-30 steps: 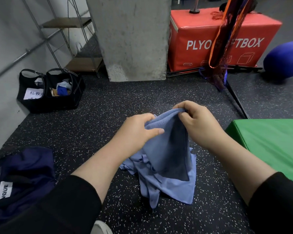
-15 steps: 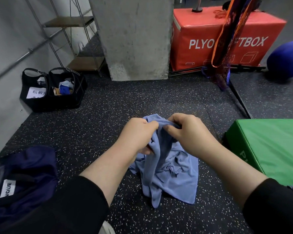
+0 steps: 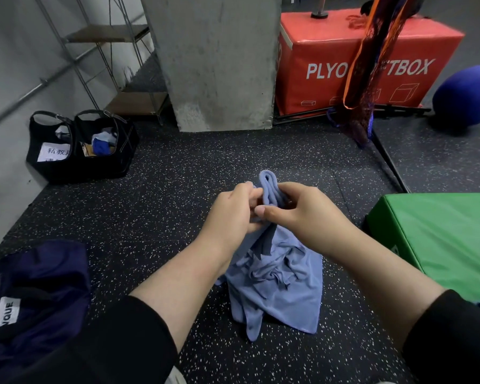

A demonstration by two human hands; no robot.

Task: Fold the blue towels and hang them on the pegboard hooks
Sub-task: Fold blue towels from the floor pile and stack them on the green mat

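1. Pegboard and hooks nowhere in the head view; only floor, pillar and gym gear.
2. Lettering on red box [image 3: 366, 59] partly covered by hanging orange-and-black netting [image 3: 372, 51]; only "PLYO" and "TBOX" readable.
3. Label on navy bag [image 3: 36, 289] at lower left cut off, ending in "QUE".
4. White note in black basket [image 3: 78, 148] by the wall half hidden behind the rim; contents a jumble of blue and white, hard to identify.
5. Green mat [image 3: 441, 239] running out of frame at right; dark blue ball [image 3: 468, 95] clipped by the right edge.
6. Concrete pillar [image 3: 219, 62] standing behind the hands, wire shelf [image 3: 114, 51] to its left.
7. Blue towel [image 3: 277, 281] bunched between both hands above the speckled floor [image 3: 161, 206], lower part crumpled and resting on the floor.
8. Folded loop of towel poking up just above the fingers, between the two hands.
9. Left hand [image 3: 230, 214] curled round the gathered cloth from the left, fingers [image 3: 254, 194] pressed into the fold, tips buried in fabric.
10. Right hand [image 3: 308, 212] pinching the same bunch from the right, thumb laid across the front, remaining fingers hidden behind the cloth.
11. Both hands touching each other at the towel, black sleeves pushed up the forearms.
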